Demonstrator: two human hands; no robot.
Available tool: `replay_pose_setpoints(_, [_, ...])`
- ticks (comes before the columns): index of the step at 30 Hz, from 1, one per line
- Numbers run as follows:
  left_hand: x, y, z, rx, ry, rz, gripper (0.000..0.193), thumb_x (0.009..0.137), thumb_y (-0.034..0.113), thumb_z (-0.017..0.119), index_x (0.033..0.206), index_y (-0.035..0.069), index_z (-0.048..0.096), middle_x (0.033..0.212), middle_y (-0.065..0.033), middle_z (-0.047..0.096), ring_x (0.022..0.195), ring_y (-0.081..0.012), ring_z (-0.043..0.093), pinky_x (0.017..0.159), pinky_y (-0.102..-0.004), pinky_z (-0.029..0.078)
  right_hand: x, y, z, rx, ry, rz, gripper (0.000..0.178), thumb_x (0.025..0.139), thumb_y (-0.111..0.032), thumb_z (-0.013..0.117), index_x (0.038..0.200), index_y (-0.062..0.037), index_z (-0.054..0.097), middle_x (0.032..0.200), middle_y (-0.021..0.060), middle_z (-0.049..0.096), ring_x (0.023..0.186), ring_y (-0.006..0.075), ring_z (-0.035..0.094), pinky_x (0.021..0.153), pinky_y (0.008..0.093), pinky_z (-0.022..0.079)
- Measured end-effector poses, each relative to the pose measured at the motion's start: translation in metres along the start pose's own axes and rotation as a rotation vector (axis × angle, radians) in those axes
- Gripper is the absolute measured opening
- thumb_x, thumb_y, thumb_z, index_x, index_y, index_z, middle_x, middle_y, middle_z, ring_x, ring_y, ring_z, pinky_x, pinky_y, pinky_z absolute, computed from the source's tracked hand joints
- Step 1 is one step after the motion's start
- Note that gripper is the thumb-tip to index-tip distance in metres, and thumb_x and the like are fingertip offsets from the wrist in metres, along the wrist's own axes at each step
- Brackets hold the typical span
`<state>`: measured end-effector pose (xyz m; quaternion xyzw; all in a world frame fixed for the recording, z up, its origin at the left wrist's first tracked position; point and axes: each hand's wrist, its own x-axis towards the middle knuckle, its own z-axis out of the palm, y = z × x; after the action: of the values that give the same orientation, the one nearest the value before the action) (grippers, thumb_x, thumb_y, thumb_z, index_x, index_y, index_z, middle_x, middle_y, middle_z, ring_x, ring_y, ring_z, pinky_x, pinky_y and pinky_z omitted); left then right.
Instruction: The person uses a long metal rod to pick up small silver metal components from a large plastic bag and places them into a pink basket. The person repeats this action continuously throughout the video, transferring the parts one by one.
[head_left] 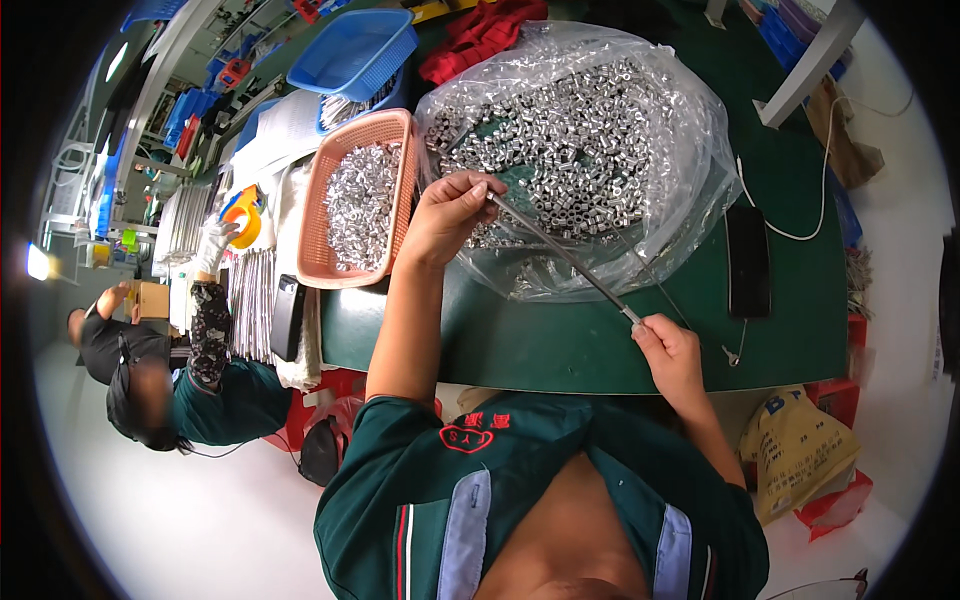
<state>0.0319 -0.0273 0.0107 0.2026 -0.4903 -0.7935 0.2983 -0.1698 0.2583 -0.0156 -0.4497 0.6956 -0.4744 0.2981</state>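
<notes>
A slim grey metal rod (562, 253) slants across in front of me, over the near edge of a clear plastic bag (700, 165). Its upper left end is pinched between the thumb and fingers of my left hand (452, 215). At the lower right end, my right hand (670, 358) grips the rod close to its tip with thumb and fingers. Many short silver metal sleeves (590, 140) lie loose in the spread-open bag. To the left of my left hand, a pink plastic basket (408, 170) holds more small shiny metal pieces (358, 205).
A black phone (748, 265) and white cable (826, 195) lie at the right on the green table (500, 345). Blue baskets (350, 60) and a red cloth (480, 40) sit at the back. On the left, a co-worker's gloved hand (214, 245) is beside a yellow tape roll (242, 218).
</notes>
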Motion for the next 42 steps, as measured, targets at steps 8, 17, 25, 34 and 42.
replay_pose_setpoints(8, [-0.010,-0.013,0.026,0.295,0.022,-0.029,0.021,0.091,0.021,0.064,0.097,0.000,0.065,0.082,-0.0024,0.062,0.075,-0.0096,0.054,0.070,-0.0244,0.044,-0.001,0.001,0.003,-0.025,0.023,0.000,0.013,0.089,-0.011,0.062,0.082,-0.0007,0.060,0.060,0.0051,0.051,0.052,0.0117,0.047,0.050,0.0269,0.037])
replay_pose_setpoints(17, [0.025,-0.014,0.027,1.258,0.204,0.225,0.018,0.080,0.013,0.068,0.095,0.002,0.069,0.091,-0.0151,0.066,0.081,-0.0284,0.065,0.075,-0.0346,0.050,0.000,0.002,-0.002,0.150,0.058,0.136,0.017,0.092,-0.013,0.060,0.084,0.0016,0.060,0.062,-0.0016,0.048,0.060,0.0037,0.042,0.053,0.0223,0.035])
replay_pose_setpoints(25, [0.056,-0.032,-0.004,1.484,0.061,0.254,0.021,0.074,0.012,0.070,0.094,0.005,0.069,0.088,-0.0148,0.062,0.086,-0.0348,0.060,0.078,-0.0408,0.048,0.001,-0.005,-0.002,0.146,0.048,0.097,0.017,0.093,-0.013,0.059,0.084,0.0017,0.060,0.063,-0.0017,0.048,0.061,0.0040,0.042,0.055,0.0218,0.035])
replay_pose_setpoints(34, [0.021,-0.015,-0.002,-0.075,-0.033,0.116,0.020,0.081,0.001,0.070,0.100,0.000,0.063,0.091,-0.0117,0.069,0.079,-0.0174,0.065,0.072,-0.0297,0.052,0.002,-0.003,-0.003,0.094,0.017,0.093,0.015,0.091,-0.012,0.061,0.084,0.0019,0.060,0.060,0.0006,0.048,0.056,0.0055,0.043,0.051,0.0238,0.035])
replay_pose_setpoints(42, [0.008,-0.011,-0.008,-0.070,-0.027,0.142,0.020,0.081,0.001,0.070,0.100,0.000,0.063,0.087,-0.0062,0.066,0.078,-0.0151,0.063,0.071,-0.0282,0.052,-0.001,-0.001,-0.001,0.084,-0.009,0.038,0.015,0.090,-0.010,0.061,0.081,0.0020,0.059,0.059,0.0007,0.047,0.055,0.0058,0.041,0.050,0.0243,0.034])
